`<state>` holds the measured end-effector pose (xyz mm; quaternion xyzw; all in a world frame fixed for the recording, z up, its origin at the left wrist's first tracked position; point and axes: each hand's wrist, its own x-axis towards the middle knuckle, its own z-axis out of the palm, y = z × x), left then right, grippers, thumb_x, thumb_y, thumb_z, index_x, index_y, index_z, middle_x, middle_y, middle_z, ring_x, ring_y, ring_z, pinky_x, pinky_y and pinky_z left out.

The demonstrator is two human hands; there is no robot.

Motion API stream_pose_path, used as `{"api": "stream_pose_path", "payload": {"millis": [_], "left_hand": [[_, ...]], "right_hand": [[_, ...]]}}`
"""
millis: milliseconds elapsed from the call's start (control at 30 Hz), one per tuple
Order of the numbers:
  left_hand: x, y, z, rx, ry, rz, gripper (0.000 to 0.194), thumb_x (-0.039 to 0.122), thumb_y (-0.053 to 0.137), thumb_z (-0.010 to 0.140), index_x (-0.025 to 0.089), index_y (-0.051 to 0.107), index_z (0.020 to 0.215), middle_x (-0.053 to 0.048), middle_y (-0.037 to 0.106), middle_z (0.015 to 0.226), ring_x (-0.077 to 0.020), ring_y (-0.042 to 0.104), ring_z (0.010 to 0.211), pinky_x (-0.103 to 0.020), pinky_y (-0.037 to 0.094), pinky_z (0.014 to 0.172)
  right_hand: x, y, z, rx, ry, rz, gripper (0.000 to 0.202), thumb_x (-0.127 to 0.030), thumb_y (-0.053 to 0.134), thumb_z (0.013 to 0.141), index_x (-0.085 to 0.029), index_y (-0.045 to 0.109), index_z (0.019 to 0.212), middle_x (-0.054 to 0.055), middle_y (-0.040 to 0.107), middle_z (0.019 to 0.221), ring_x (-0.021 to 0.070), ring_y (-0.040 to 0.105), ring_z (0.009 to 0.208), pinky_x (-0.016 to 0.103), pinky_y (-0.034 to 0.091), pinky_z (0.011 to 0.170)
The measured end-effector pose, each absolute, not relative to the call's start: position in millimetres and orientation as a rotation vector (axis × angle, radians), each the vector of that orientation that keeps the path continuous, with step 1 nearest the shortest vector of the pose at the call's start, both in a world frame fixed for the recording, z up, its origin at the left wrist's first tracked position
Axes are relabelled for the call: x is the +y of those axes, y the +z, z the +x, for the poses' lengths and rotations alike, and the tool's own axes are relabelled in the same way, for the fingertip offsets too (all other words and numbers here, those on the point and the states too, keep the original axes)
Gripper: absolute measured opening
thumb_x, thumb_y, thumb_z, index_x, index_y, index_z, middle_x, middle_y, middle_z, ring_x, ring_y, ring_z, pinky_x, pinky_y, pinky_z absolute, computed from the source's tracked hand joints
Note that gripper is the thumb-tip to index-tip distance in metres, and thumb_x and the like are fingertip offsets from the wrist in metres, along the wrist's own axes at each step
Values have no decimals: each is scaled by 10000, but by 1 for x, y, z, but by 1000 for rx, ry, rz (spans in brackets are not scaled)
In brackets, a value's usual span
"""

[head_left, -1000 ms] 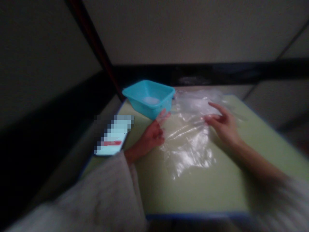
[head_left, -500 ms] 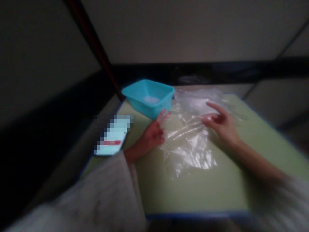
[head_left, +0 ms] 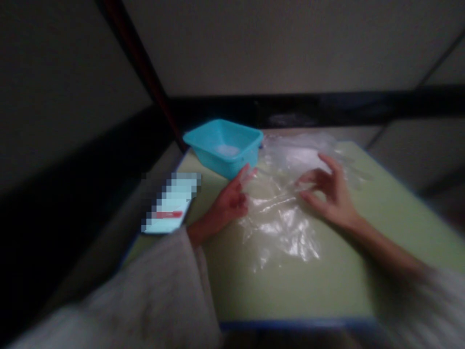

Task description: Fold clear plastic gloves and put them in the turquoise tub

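Observation:
A clear plastic bag (head_left: 279,228), crinkled and shiny, lies between my hands over the table. My left hand (head_left: 232,201) grips its left side, with the fingertips seen through the film. At its right edge, my right hand (head_left: 332,194) has thumb and fingers apart in a curve, with the fingertips beside or touching the film; blur hides the exact contact. Behind the right hand is a pile of more clear plastic bags (head_left: 290,145). A turquoise plastic basin (head_left: 236,167) stands beyond my left hand, with something whitish inside that I cannot make out.
A phone (head_left: 169,206) with a lit, partly pixelated screen lies at the left edge of the light green table (head_left: 290,295). The table has a blue rim. Walls with a dark band rise close behind it and to its left.
My right thumb and fingers have spread from a near pinch, and the hand has shifted slightly. The bag's lower part has moved a little left. My left hand has stayed nearly still.

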<state>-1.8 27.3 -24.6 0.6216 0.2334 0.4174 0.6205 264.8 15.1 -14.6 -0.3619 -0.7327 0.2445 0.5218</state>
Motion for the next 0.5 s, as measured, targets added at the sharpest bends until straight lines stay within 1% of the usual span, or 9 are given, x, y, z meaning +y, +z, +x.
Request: {"api": "stream_pose_path", "payload": {"millis": [133,233,400,500], "left_hand": [[28,-25,-3,536,954,1403,863,189,732,711,455,282,1398,-26,149,1553,-26,420,625,-170,366,505],[28,-25,-3,532,958,1395,871,176,734,705,456,285,1398,-22,159,1551,-33,432,643,-172,361,504],[28,-25,-2,529,961,1396,861,175,727,712,451,287,1398,-29,144,1555,-27,446,643,-168,376,504],[29,-26,-2,525,969,1398,867,167,731,704,440,292,1400,-39,154,1553,-26,461,653,-160,392,510]], "right_hand": [[13,-13,265,-1776,624,-874,773,-264,667,780,-350,227,1410,33,642,979,209,637,856,333,545,643],[11,-11,266,-1789,643,-878,769,-295,649,802,-345,207,1429,46,656,1030,222,641,900,358,552,677],[13,-10,270,-1761,755,-817,696,-357,565,864,-372,177,1442,62,601,1227,225,637,940,389,565,713],[15,-10,270,-1690,763,-822,678,-360,553,867,-375,183,1436,65,588,1255,216,648,890,377,572,666]]}}
